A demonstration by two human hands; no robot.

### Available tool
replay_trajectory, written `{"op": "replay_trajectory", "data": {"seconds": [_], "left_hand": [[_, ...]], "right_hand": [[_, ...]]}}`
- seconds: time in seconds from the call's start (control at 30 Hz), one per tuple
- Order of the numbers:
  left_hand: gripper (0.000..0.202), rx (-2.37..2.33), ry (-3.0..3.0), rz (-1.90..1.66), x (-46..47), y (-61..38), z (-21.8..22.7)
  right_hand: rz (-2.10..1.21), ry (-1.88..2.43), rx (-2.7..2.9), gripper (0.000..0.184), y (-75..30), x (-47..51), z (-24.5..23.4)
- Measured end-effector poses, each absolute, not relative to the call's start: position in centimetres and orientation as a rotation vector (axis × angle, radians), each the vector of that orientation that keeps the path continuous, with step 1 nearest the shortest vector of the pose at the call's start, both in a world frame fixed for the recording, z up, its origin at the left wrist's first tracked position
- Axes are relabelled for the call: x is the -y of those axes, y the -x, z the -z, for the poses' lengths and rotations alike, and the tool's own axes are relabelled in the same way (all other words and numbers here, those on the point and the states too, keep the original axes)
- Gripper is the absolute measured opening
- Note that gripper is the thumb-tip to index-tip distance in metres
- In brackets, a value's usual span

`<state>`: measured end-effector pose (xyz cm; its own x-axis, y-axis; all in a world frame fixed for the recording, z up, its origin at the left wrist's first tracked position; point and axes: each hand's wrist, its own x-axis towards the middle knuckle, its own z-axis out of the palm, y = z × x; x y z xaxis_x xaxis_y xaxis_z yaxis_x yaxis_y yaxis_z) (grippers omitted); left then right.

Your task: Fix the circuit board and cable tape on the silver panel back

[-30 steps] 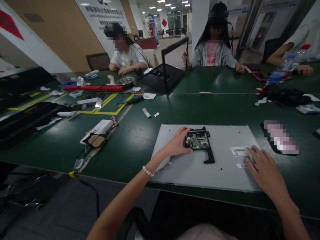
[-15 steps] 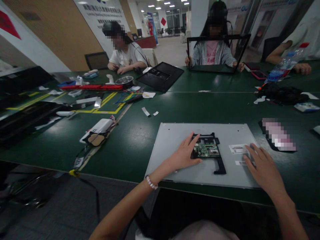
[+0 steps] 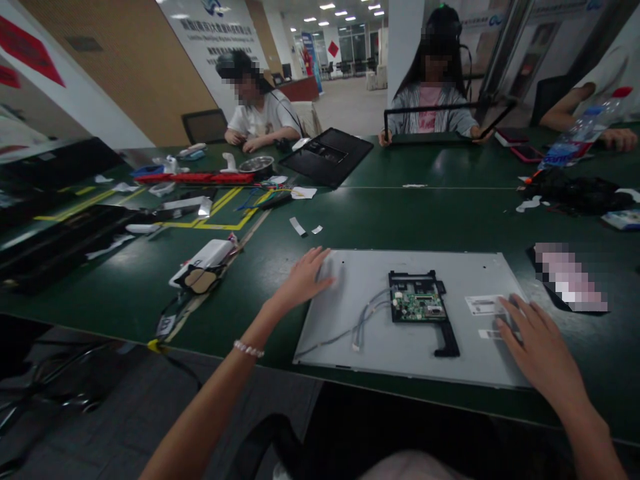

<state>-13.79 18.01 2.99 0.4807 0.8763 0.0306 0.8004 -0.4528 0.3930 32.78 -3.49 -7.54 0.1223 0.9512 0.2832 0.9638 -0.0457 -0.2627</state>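
Note:
A grey metal panel (image 3: 400, 350) lies flat on the green table in front of me. A green circuit board (image 3: 419, 305) in a black bracket sits on it, with thin wires (image 3: 361, 323) trailing to its left. My left hand (image 3: 301, 280) rests open at the panel's far left corner, fingers stretched flat and holding nothing. Flat on the panel's right side lies my right hand (image 3: 537, 343), fingers spread beside two white labels (image 3: 483, 305).
A white device with cables (image 3: 203, 265) lies to the left. Across the table, one person holds a thin black frame (image 3: 445, 110), and a black back cover (image 3: 327, 157) lies flat. Another person sits at the far left. A black bundle (image 3: 575, 190) and bottle (image 3: 575, 137) are at the right.
My left hand left the circuit board and moved left to the panel's corner, uncovering the wires. The person opposite lowered the black frame toward the table.

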Motion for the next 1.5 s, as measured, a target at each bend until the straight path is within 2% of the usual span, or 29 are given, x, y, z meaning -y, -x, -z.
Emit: {"op": "replay_trajectory", "data": {"seconds": [0.13,0.37,0.53,0.73,1.03,1.5], "left_hand": [[0.055,-1.640,-2.468,-0.408,-25.3,14.5,-3.0],[0.034,-1.966,-2.547,-0.153,-31.8,16.0,-1.9],[0.037,-2.017,-2.554,-0.073,-32.7,16.9,-1.4],[0.041,-1.855,-2.707,-0.018,-32.1,16.5,-1.2],[0.027,-1.635,-2.928,0.167,-33.4,16.3,-1.4],[0.034,-1.833,-2.805,-0.040,-32.4,16.4,0.1]], "right_hand": [[0.026,2.015,1.840,0.062,-32.6,3.5,7.4],[0.043,2.047,1.843,0.062,-32.5,3.5,7.3],[0.121,2.026,1.925,0.061,-32.7,3.5,7.4],[0.144,2.067,1.930,0.063,-32.9,3.5,7.6],[0.136,2.079,1.898,0.064,-32.6,3.4,7.4],[0.128,2.103,1.907,0.059,-32.7,3.6,7.5]]}}
